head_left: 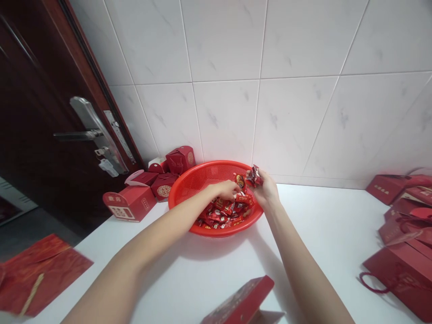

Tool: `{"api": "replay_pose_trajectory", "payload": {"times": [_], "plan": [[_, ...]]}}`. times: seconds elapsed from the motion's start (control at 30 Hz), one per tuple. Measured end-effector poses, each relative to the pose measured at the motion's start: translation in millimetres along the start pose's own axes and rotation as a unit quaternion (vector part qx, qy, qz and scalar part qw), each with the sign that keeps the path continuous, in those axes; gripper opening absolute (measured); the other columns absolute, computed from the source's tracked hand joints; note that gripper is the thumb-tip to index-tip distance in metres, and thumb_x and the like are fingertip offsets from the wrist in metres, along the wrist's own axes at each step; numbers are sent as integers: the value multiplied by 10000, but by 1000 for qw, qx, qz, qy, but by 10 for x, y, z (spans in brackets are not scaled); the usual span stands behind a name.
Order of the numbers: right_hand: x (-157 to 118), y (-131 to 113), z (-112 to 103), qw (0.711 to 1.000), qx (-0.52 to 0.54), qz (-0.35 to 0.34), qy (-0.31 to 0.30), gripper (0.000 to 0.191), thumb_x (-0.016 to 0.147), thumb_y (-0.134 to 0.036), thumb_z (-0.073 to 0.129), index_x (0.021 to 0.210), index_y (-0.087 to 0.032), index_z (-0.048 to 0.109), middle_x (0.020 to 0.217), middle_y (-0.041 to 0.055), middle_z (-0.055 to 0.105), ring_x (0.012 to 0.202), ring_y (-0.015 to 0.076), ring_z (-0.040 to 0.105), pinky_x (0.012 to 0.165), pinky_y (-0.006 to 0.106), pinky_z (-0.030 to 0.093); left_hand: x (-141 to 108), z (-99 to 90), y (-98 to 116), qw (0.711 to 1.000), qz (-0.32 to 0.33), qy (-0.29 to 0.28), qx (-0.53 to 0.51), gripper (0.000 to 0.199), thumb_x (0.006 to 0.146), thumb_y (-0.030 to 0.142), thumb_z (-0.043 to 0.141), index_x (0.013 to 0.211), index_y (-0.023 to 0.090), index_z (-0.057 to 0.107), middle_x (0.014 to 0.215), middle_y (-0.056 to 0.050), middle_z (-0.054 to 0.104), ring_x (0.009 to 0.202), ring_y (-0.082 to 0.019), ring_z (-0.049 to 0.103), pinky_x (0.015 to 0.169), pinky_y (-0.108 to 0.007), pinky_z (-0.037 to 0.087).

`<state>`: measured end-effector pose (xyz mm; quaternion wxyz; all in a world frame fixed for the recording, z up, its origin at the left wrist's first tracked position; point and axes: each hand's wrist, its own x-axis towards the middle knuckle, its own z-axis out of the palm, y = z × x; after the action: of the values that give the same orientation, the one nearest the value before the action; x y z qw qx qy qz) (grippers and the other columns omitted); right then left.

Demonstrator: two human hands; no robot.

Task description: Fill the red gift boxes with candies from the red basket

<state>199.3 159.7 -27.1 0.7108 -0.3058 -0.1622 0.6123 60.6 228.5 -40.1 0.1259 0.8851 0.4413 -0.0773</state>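
A red plastic colander (189,180) stands on the white table against the tiled wall, partly filled with wrapped candies (221,211) in shiny red. My left hand (228,191) reaches down into it, fingers bent and pressed among the candies; what they grip, if anything, is hidden. Over the colander's right rim, my right hand (266,186) is closed around a few dark red wrapped candies (255,175). Close to me at the bottom edge, a red gift box (239,301) is partly cut off by the frame.
Several small red boxes (130,204) cluster left of the colander. A red paper bag (43,274) with a rope handle is at the lower left. More red boxes (405,270) line the table's right side. A dark door with a metal handle (79,135) stands at left.
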Motion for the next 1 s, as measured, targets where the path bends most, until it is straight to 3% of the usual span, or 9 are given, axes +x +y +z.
{"api": "replay_pose_trajectory", "payload": {"times": [0.07,0.17,0.27,0.33,0.43,0.53,0.7,0.83,1.0], "plan": [[-2,2,1,1000,0,1,-1,287,956,-114,473,701,-166,593,592,27,698,552,124,643,540,224,549,-9,-22,-39,1000,-12,12,-1,205,799,240,626,958,232,756,886,-17,754,810,-202,687,717,-240,481],[4,13,-4,1000,-5,-1,-5,261,940,-121,492,707,-169,600,595,25,701,540,129,642,506,218,530,-64,-88,-127,997,-49,56,-1,281,905,257,483,936,204,758,923,-67,752,826,-220,692,745,-277,494],[19,25,-11,1000,-3,-6,-6,230,914,-120,520,707,-171,607,601,23,704,544,129,643,506,215,526,-126,-155,-179,990,-78,119,4,322,861,179,528,1118,192,722,1125,-112,724,1041,-260,665,864,-308,482],[30,32,-18,1000,0,-11,-4,222,907,-114,526,707,-170,605,599,22,703,540,124,639,507,208,522,-151,-179,-168,988,-72,135,0,340,835,160,570,1141,195,715,1146,-95,721,1081,-245,652,882,-285,473],[43,44,-28,1000,0,-18,-11,187,893,-131,576,712,-171,604,598,16,699,530,118,635,499,195,514,-164,-162,-86,997,-10,68,-37,229,823,275,662,1027,225,756,995,-22,755,930,-187,688,780,-219,482],[48,56,-35,999,-4,-26,-26,173,861,-173,658,702,-176,591,603,11,697,523,117,632,499,191,519,-160,-90,39,997,56,-19,-39,334,738,443,763,993,227,765,891,-12,748,836,-196,681,698,-228,467],[47,59,-36,999,-17,-25,-18,174,875,-159,618,702,-176,597,590,17,694,525,127,633,502,209,525,-138,12,207,991,124,-43,2,442,622,468,836,984,229,756,916,-33,744,855,-241,670,694,-259,456],[55,60,-43,999,-12,-26,-27,170,859,-174,649,696,-175,600,600,19,694,525,126,635,521,211,529,-118,2,204,996,77,-52,12,428,637,397,827,1030,252,744,944,-32,751,852,-239,681,673,-257,460],[68,67,-58,999,-10,-23,-31,150,847,-188,667,711,-180,603,613,18,701,537,129,641,509,211,524,-182,-199,5,998,-40,29,48,265,749,368,710,983,248,740,953,-50,756,868,-229,686,718,-262,474]]}}
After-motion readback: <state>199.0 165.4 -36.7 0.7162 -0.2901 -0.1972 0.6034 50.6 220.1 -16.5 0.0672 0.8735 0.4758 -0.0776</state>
